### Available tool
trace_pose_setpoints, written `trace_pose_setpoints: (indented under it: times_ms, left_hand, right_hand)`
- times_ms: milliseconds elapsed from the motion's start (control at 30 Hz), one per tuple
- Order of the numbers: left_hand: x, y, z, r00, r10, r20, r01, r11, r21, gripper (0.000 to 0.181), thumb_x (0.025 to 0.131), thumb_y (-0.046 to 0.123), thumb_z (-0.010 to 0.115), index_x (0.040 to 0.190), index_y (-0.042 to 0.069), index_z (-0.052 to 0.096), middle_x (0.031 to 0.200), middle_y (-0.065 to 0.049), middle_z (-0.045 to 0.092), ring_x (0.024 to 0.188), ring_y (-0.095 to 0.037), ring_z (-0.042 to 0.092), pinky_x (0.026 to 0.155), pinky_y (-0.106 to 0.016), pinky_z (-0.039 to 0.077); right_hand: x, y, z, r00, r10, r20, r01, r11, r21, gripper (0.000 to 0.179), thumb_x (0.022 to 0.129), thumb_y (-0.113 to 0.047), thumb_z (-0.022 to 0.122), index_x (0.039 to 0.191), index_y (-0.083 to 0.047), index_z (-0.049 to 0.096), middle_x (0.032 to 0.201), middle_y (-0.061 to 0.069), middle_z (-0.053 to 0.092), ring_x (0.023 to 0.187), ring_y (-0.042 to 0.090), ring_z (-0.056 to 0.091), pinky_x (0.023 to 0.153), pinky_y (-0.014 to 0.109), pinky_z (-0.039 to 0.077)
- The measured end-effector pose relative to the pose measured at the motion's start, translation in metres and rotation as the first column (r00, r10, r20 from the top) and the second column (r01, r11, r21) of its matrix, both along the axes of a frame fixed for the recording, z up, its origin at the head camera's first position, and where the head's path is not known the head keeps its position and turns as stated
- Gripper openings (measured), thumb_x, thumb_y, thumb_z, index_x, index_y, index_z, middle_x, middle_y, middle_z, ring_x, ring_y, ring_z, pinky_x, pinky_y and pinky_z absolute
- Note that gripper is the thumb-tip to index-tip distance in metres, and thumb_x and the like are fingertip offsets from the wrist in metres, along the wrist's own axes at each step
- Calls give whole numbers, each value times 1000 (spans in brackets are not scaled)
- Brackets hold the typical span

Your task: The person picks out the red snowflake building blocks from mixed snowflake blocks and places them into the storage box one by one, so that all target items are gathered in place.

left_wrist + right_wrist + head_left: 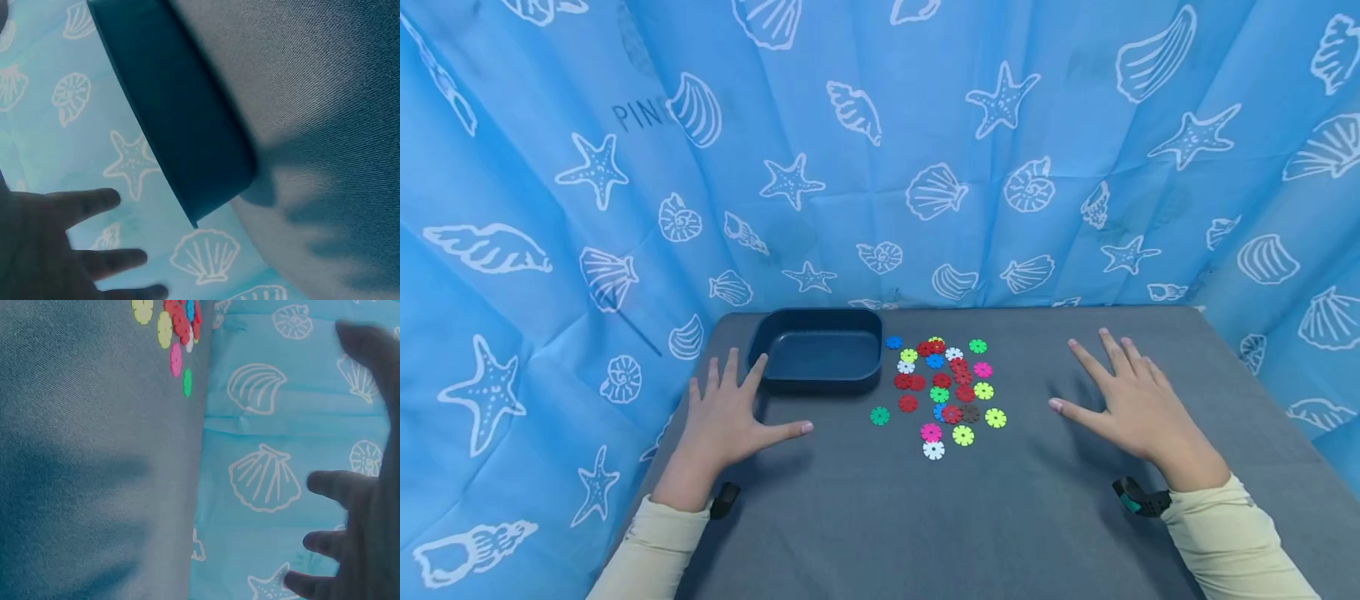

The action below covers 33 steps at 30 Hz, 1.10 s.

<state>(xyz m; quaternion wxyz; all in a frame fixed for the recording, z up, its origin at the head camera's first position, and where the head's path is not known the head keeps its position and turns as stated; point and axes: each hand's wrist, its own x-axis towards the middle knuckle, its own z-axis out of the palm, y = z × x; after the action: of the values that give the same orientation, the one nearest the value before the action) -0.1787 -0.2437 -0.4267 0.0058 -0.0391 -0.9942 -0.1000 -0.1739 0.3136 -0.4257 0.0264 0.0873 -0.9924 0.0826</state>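
Observation:
Several notched plastic discs (942,381) in red, yellow, green, blue, pink, white and brown lie in a loose cluster mid-table, some overlapping. A dark blue rectangular bin (820,385) stands to their left near the back edge. My left hand (724,421) hovers with spread fingers by the bin's front left corner, holding nothing. In the left wrist view, the bin's side (181,112) rises beyond its fingers. To the right of the discs, my right hand (1138,408) is held over the table, fingers apart and nothing in them. The right wrist view shows discs (176,359) at its top.
A grey cloth (880,517) covers the table. Behind and at both sides hangs a blue curtain (865,225) with white shells and starfish, close to the table's back edge. Dark bands circle both wrists, below cream sleeves (1236,533).

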Motion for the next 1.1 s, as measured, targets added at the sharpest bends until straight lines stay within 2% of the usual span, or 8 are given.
trace_pose_setpoints:
  times_ms: [133, 200, 333, 500, 700, 800, 933, 1100]
  left_hand:
    - [0, -1, 0, 999, -29, -43, 30, 999, 22, 99, 89, 73, 72, 151, -2, 53, 149, -31, 57, 132, -49, 60, 105, -69, 52]
    - [0, -2, 0, 998, -40, -50, 41, 999, 23, 81, 94, 60, 74, 143, -3, 60, 135, -27, 67, 118, -44, 68, 95, -64, 59]
    - [0, -3, -1, 998, -43, -38, 44, 998, 35, 70, 95, 55, 75, 137, -1, 66, 130, -24, 71, 114, -41, 71, 92, -62, 60]
    - [1, -5, -1, 999, -25, -28, 27, 995, 91, 66, 97, 52, 74, 137, 0, 66, 132, -23, 70, 119, -42, 69, 96, -63, 58]
    - [2, -8, 0, 999, 12, -47, -3, 984, 180, 63, 99, 48, 72, 138, -1, 64, 135, -25, 68, 124, -44, 65, 101, -64, 56]
    - [1, -10, -2, 998, 30, -61, -16, 977, 211, 63, 100, 49, 71, 138, 0, 64, 136, -25, 67, 125, -43, 65, 101, -64, 55]
    - [-1, -14, -5, 993, 67, -94, -39, 962, 271, 64, 100, 50, 70, 139, 0, 63, 135, -25, 66, 123, -42, 65, 100, -64, 56]
    - [-2, -20, -10, 980, 150, -132, -92, 926, 366, 65, 100, 52, 70, 140, 1, 62, 136, -23, 66, 125, -42, 63, 102, -64, 55]
  right_hand:
    - [0, -4, 2, 998, 21, -63, -21, 1000, -2, 90, 97, -63, 68, 161, -5, 42, 157, 35, 42, 121, 60, 60, 91, 76, 52]
    - [0, -6, 3, 995, 33, -99, -35, 999, -12, 77, 97, -54, 72, 150, -1, 55, 145, 33, 55, 110, 53, 67, 84, 71, 56]
    - [2, -10, 2, 990, 42, -136, -47, 998, -35, 58, 97, -44, 75, 134, 0, 69, 132, 28, 65, 109, 47, 69, 85, 68, 57]
    - [1, -12, -1, 987, 42, -152, -52, 997, -64, 52, 98, -41, 75, 131, 0, 70, 128, 26, 68, 109, 46, 70, 85, 68, 57]
    - [0, -14, -5, 965, 60, -254, -94, 988, -124, 42, 97, -33, 77, 124, -2, 73, 115, 21, 73, 95, 37, 72, 75, 62, 60]
    - [-1, -16, -7, 960, 64, -272, -112, 980, -162, 39, 96, -30, 78, 123, -2, 74, 113, 19, 73, 96, 37, 73, 73, 61, 60]
    - [0, -20, -12, 964, 65, -258, -133, 957, -256, 36, 98, -27, 78, 125, -4, 73, 116, 17, 71, 100, 37, 71, 75, 62, 59]
    - [-3, -28, -20, 973, 73, -221, -158, 903, -399, 33, 101, -25, 74, 129, -7, 71, 121, 14, 72, 103, 31, 68, 83, 57, 59]
